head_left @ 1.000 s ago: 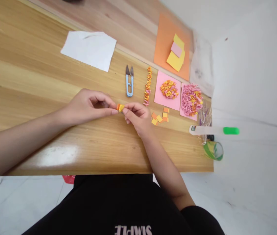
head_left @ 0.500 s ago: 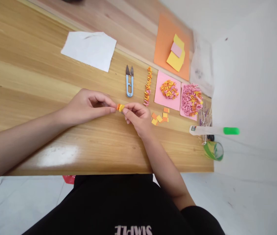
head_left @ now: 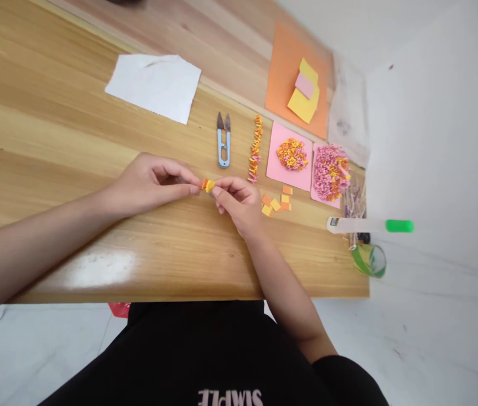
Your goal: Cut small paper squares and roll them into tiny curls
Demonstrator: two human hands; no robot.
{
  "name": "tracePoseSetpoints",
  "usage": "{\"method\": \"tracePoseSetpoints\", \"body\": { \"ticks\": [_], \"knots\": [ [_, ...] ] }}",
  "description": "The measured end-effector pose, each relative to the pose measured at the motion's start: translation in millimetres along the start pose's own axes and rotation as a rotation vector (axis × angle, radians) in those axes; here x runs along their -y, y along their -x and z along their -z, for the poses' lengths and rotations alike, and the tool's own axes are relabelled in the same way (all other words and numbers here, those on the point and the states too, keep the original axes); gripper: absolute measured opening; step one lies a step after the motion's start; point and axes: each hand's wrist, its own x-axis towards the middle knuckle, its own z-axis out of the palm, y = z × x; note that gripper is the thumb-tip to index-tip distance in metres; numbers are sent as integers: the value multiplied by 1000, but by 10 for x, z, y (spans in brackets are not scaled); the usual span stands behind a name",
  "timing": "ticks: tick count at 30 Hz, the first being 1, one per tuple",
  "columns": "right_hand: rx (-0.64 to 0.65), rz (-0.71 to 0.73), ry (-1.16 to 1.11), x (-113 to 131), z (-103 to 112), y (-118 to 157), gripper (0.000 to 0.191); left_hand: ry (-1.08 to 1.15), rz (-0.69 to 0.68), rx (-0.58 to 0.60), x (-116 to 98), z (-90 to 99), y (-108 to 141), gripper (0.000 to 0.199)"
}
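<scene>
A small orange and yellow folded paper piece [head_left: 207, 185] is held between my two hands, above the wooden table [head_left: 171, 254]. My left hand [head_left: 154, 183] pinches its left end between thumb and forefinger. On its right end, the thumb and fingertips of my right hand [head_left: 239, 203] are closed. Several small orange and yellow paper rectangles [head_left: 275, 204] lie just right of my right hand. Beyond the hands are blue-handled snips [head_left: 223, 144], blades pointing away, and a row of folded orange, yellow and pink pieces [head_left: 255, 148].
White paper [head_left: 154, 84] lies at the back left. Pink sheets on the right bear a mixed pile [head_left: 292, 154] and a mostly pink pile [head_left: 330, 172]. Farther back is an orange sheet [head_left: 279, 73]. A green-capped tube [head_left: 361, 225] and a green tape roll [head_left: 368, 260] sit at the right edge.
</scene>
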Motion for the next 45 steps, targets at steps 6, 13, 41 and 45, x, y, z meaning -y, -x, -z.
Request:
{"method": "tracePoseSetpoints", "body": {
  "ticks": [6, 13, 41, 45],
  "knots": [
    [2, 2, 1, -23, 10, -5, 30, 16, 1, -7, -2, -4, -3, 18],
    [21, 21, -1, -12, 14, 4, 28, 19, 2, -20, -18, -13, 3, 18],
    [100, -16, 49, 67, 25, 52, 26, 121, -99, 94, 94, -15, -89, 20],
    [66, -25, 82, 59, 24, 50, 27, 163, -85, 143, 96, -24, -93, 22]
  ]
}}
